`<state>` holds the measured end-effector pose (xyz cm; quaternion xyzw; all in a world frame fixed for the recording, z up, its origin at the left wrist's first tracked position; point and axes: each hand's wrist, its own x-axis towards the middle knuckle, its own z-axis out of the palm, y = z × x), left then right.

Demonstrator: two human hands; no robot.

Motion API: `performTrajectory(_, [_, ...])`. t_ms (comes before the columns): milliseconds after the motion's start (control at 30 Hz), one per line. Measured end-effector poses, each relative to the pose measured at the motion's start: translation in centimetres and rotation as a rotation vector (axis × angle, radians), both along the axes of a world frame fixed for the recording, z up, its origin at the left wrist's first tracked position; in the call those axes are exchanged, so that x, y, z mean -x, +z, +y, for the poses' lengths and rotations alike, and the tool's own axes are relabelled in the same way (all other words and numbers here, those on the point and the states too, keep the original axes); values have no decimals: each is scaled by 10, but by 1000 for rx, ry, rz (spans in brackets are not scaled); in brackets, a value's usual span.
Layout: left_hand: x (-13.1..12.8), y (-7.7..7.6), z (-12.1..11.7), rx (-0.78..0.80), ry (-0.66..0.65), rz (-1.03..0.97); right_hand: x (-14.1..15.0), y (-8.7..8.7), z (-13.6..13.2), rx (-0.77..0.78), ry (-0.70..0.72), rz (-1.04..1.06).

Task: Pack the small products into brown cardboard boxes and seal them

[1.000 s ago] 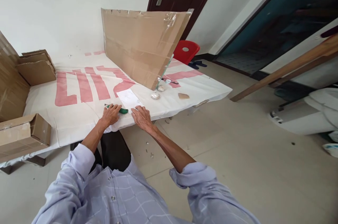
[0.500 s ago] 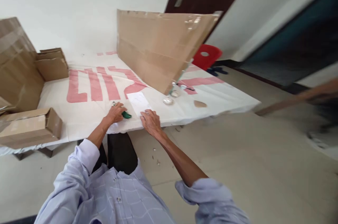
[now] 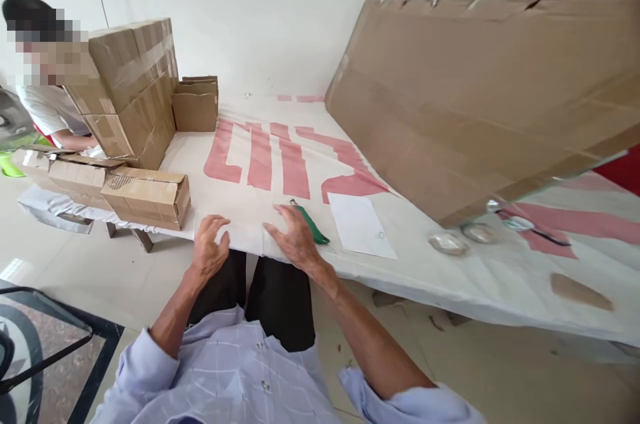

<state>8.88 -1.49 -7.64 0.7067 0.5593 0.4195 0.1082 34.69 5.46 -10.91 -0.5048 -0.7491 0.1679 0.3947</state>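
Over the near edge of the cloth-covered table (image 3: 235, 207), my left hand (image 3: 211, 247) is open, thumb and fingers curved apart with nothing between them. My right hand (image 3: 296, 237) is also open, fingers spread, at the same edge. Just to its right lies a green curved object (image 3: 315, 227) with a small dark tip at its upper end; the hand partly covers it, and I cannot tell whether they touch. Farther right, a white sheet of paper (image 3: 360, 221) lies flat with a small mark near its lower corner.
A large cardboard panel (image 3: 480, 97) stands at right. Near its foot are clear-wrapped round items (image 3: 449, 244), a dark-handled tool (image 3: 540, 231) and a brown scrap (image 3: 580, 292). Cardboard boxes (image 3: 145, 197) line the left, with a taller stack (image 3: 130, 91) and another person (image 3: 45, 104) behind.
The view has swung left, bringing the other person into sight. My left hand has left the green object and moved left. My right hand has come off the paper to beside the green object.
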Motion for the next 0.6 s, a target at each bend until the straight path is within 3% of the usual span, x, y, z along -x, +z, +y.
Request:
performTrajectory(200, [105,-3,-36,-166,552,-166,157,13,27,261,442,288])
performTrajectory(333, [149,-1,-36,-205,653,-246,226,20,40,295,548,384])
performTrajectory(467, [165,-2,-30,-178,643,-293,233,25,45,302,549,387])
performTrajectory(600, [170,7,-27,-218,640,-352,179,26,42,332,566,381])
